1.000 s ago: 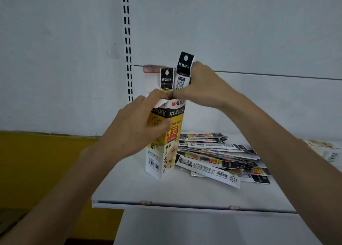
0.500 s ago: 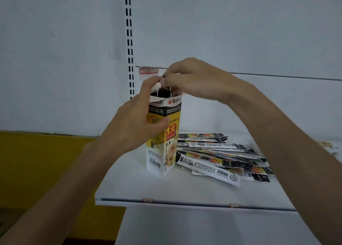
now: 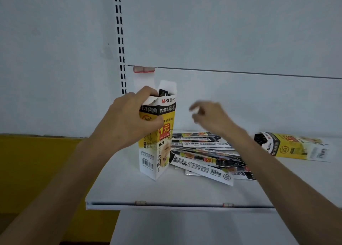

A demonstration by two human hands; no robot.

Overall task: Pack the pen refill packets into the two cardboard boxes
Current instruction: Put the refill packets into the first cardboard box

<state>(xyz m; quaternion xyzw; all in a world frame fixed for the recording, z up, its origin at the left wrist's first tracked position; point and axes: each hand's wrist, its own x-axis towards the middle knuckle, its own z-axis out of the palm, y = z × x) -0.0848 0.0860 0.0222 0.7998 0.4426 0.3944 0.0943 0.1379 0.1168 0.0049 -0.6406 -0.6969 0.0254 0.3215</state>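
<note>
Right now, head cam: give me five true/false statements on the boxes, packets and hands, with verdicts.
1. The left hand grips the upright box. True.
2. The upright box's top flap is closed. False: it stands open.
3. The right hand holds a packet. False: it looks empty, though blurred.
4. The loose packets lie on the shelf right of the upright box. True.
5. The second box stands upright. False: it lies on its side.

Left hand (image 3: 129, 122) curled in a grip, thumb forward; right hand (image 3: 211, 117) raised, blurred, fingers loosely bent
</note>
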